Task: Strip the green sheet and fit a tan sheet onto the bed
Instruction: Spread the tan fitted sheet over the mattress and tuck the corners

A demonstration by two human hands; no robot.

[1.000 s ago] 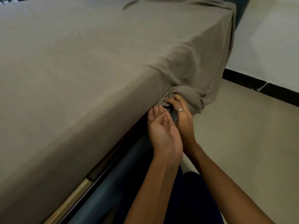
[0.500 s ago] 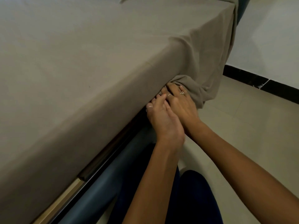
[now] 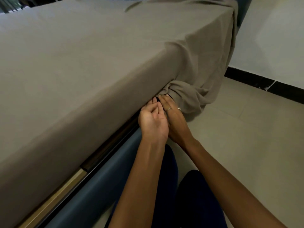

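Tan sheet (image 3: 98, 60) lies spread over the bed, drawn fairly smooth on top and gathered in a loose bunch at the near corner (image 3: 184, 94), where slack hangs toward the floor (image 3: 246, 145). It looks soft, light and limp, best taken by that bunch. The left hand (image 3: 152, 120) is loosely cupped, gripping nothing visible. The right hand (image 3: 174, 116) lies flat, fingertips pushing under the bunch above the blue bed frame (image 3: 98, 183).
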